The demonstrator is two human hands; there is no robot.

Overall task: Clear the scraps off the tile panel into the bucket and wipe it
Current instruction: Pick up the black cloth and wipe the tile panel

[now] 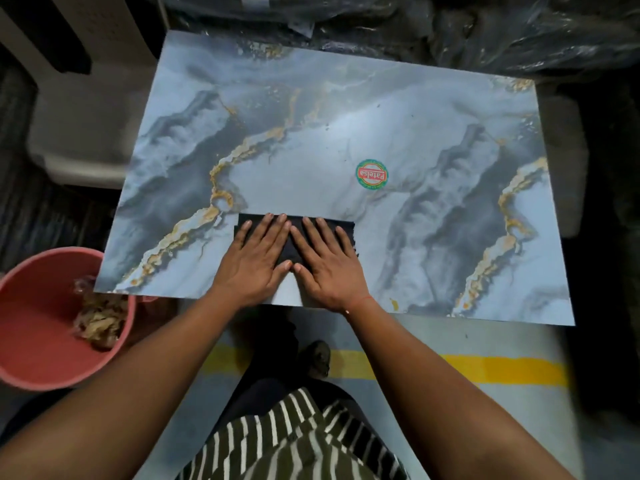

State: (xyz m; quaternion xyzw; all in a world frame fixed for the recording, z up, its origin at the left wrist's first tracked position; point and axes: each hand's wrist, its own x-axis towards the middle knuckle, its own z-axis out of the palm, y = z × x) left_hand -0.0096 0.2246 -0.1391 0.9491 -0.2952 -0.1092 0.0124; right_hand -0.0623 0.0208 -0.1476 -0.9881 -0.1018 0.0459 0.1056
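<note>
A large marble-patterned tile panel (332,133), blue-grey with gold veins, lies flat in front of me. A dark folded cloth (296,223) rests on its near middle. My left hand (254,261) and my right hand (325,268) both press flat on the cloth, fingers spread, thumbs touching. A pink bucket (31,327) stands at the lower left beside the panel's corner, with pale brown scraps (100,317) inside against its right wall. A few tiny dark specks dot the panel's middle.
A round green and red sticker (371,174) sits on the panel right of centre. Dark plastic sheeting (485,26) lies behind the panel. A pale moulded seat (79,133) is at the left. The floor has a yellow stripe (485,368).
</note>
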